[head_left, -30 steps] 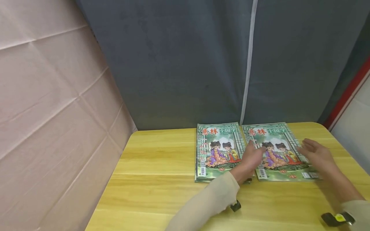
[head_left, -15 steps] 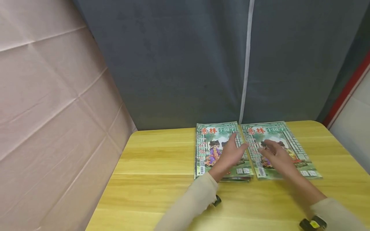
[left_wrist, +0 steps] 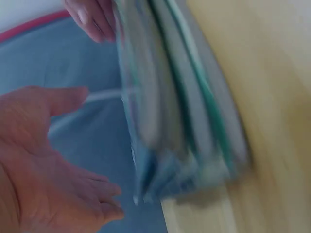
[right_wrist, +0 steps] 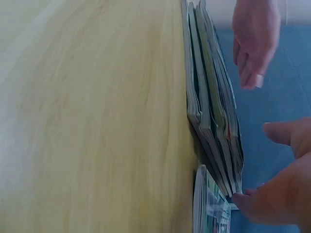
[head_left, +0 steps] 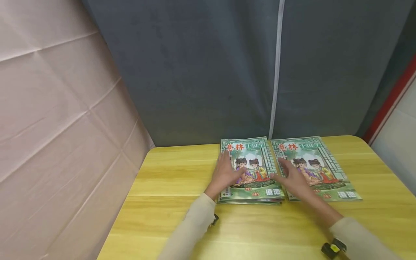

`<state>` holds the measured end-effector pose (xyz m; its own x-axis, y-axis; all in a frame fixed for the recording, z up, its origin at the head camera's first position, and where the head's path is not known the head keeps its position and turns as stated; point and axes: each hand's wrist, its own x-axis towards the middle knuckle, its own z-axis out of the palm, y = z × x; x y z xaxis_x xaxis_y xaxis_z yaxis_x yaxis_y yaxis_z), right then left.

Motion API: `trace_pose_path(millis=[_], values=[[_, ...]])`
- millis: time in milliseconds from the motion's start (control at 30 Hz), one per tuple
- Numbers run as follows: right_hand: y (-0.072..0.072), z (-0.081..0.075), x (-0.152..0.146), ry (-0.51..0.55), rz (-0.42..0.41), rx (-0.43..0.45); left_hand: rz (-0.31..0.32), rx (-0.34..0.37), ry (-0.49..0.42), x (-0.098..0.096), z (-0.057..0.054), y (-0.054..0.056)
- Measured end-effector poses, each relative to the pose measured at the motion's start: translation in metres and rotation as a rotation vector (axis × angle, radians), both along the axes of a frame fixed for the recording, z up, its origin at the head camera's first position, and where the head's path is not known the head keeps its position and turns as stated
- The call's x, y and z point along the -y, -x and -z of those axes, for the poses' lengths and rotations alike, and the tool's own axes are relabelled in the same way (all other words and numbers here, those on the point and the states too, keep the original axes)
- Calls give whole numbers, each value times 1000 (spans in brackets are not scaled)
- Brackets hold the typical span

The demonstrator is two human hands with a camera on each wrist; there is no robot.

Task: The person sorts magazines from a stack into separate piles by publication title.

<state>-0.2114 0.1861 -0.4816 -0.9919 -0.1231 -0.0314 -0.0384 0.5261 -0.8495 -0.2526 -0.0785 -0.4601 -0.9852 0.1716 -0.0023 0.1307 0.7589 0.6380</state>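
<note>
A stack of several green magazines (head_left: 253, 155), with two cartoon figures on the top cover, lies near the table's back edge. My left hand (head_left: 223, 176) is at its left side, thumb apart from the fingers; in the left wrist view this hand (left_wrist: 53, 165) appears clear of the layered edges (left_wrist: 180, 97). My right hand (head_left: 294, 180) is in the space over the stack's right edge and the neighbouring magazine (head_left: 312, 155), which has the same cover. In the right wrist view my right hand (right_wrist: 286, 179) has its fingertips close to the stack (right_wrist: 209, 87); contact is unclear.
A yellow wood-grain table (head_left: 169, 187) carries the magazines. Behind it hangs a dark grey curtain (head_left: 201, 79) with a pale vertical strip. A pinkish cloth wall (head_left: 65, 126) rises on the left, and a red-edged white panel (head_left: 398, 119) stands on the right.
Both hands have moved left: the left from the gap between the magazines to the stack's left side, the right from the right magazine's outer edge to the gap. The magazines look unmoved.
</note>
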Motion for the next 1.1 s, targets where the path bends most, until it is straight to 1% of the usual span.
trace_pose_path(millis=[67, 133, 200, 267, 367, 467, 533, 633, 767, 933, 1033, 1100], values=[[1, 1, 3, -9, -7, -6, -12, -3, 62, 12, 4, 0], [1, 1, 7, -11, -9, -3, -15, 8, 85, 22, 5, -2], [2, 2, 9, -20, -16, 1, -14, 34, 97, 29, 7, -4], [3, 4, 11, -17, -22, 23, -1, 62, 110, 35, 8, -5], [4, 7, 13, 1, -34, 55, 29, 76, 118, 39, 12, -6], [4, 8, 14, 11, -43, 81, 60, 75, 110, 41, 17, -6], [3, 8, 15, -8, -44, 88, 69, 80, 91, 41, 20, -7], [1, 7, 16, -46, -39, 101, 65, 103, 71, 39, 21, -9], [0, 5, 18, -62, -39, 123, 49, 123, 68, 38, 19, -12], [0, 7, 18, -66, -47, 108, 52, 93, 85, 36, 16, -14], [0, 7, 18, -68, -50, 97, 54, 70, 58, 35, 17, -14], [0, 7, 19, -58, -47, 95, 53, 53, 13, 34, 19, -14]])
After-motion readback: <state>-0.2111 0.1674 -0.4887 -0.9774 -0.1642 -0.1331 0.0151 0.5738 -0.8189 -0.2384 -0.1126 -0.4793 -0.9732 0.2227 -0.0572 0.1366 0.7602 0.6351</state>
